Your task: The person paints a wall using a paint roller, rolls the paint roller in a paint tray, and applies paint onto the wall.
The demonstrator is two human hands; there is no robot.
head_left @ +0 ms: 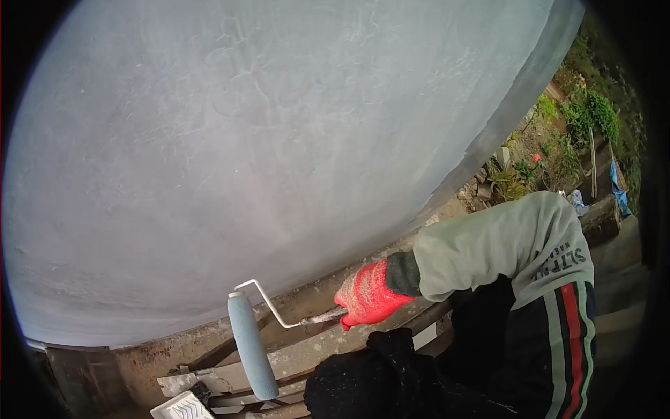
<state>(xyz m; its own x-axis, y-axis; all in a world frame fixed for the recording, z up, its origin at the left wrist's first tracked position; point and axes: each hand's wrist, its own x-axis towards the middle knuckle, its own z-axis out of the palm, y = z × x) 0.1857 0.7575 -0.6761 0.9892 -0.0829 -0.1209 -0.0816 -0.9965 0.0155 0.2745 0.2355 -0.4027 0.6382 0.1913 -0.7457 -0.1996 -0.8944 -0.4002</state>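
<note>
In a red glove with pale stains, my right hand is closed around the handle of a paint roller. The roller's long sleeve is pale blue-grey, on a bent white wire frame. It hangs tilted to the left of the hand, over planks and in front of a large light grey wall. Whether the sleeve touches the wall, I cannot tell. At the bottom left, a white ribbed paint tray is cut off by the picture's lower edge. My left hand does not show.
Paint-spattered planks run below the wall. A darker grey strip borders the wall's right side. Beyond it lie plants, rubble and a blue cloth or sheet. Dark speckled fabric covers the lower middle.
</note>
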